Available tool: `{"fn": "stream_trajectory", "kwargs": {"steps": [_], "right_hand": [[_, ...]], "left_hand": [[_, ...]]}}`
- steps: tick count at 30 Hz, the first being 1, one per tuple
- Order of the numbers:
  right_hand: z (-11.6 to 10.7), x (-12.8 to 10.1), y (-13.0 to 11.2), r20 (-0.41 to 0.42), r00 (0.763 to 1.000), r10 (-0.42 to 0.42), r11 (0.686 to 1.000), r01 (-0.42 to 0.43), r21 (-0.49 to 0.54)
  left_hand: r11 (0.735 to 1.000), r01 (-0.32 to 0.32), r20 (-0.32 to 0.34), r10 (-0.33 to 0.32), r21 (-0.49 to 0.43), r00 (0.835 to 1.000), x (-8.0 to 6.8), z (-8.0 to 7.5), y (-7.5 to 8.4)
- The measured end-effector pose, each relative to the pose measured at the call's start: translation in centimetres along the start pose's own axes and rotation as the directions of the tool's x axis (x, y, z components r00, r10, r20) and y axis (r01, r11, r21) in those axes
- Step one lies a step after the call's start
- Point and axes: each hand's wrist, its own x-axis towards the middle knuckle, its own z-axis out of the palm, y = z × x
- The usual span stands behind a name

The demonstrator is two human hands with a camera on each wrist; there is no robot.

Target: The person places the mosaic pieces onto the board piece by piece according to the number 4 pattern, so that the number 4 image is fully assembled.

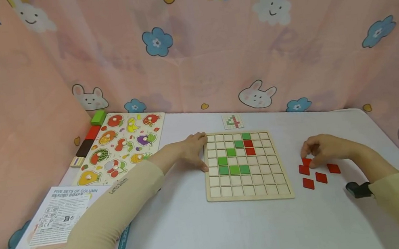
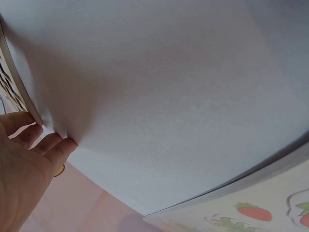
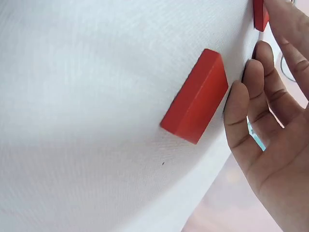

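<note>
A wooden grid board [image 1: 268,190] lies flat, with several green tiles [image 1: 234,170] in its cells and two red tiles [image 1: 249,147] near the top. My left hand [image 1: 192,149] rests at the board's left edge, thumb low and fingers toward the top corner; the left wrist view has its fingertips down by the edge. To the right of the board, my right hand [image 1: 324,148] pinches a red square tile [image 1: 307,162] between thumb and index finger. Several other red tiles [image 1: 321,178] lie around it, and one thick red tile [image 3: 198,96] shows beside its fingers in the right wrist view.
A small pattern card [image 1: 233,121] lies behind the board. At the left are a fruit knob puzzle [image 1: 112,127], a printed box [image 1: 54,221] and a row of coloured blocks [image 1: 92,132]. A pink patterned cloth [image 1: 193,68] hangs around the white table [image 1: 197,238].
</note>
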Motion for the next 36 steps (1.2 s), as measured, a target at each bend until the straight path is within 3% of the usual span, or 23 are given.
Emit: {"fn": "stream_trajectory", "kwargs": {"steps": [7,11,18,27,36], "right_hand": [[-0.1,0.3,-0.3,-0.051,0.998,0.022,0.999,-0.024,-0.040],[-0.2,1.0,-0.8,-0.132,0.991,0.009,1.000,-0.012,-0.020],[0.8,2.7,-4.6,-0.257,0.966,-0.033,0.997,0.050,0.063],[3.6,5.3,-9.9,-0.235,0.963,-0.133,0.985,0.155,0.078],[4.7,6.3,-12.1,-0.183,0.972,-0.146,0.986,0.159,0.058]], "left_hand": [[1.000,-0.004,-0.001,0.004,0.004,1.000,0.1,0.0,-0.1],[1.000,-0.003,0.001,0.003,0.002,1.000,0.0,0.1,-0.2],[1.000,-0.008,0.001,0.008,0.005,1.000,0.0,0.0,-0.1],[1.000,-0.005,-0.006,0.005,-0.003,1.000,0.0,0.0,-0.1],[1.000,-0.006,-0.001,0.006,-0.010,1.000,-0.1,-0.1,-0.1]]}}
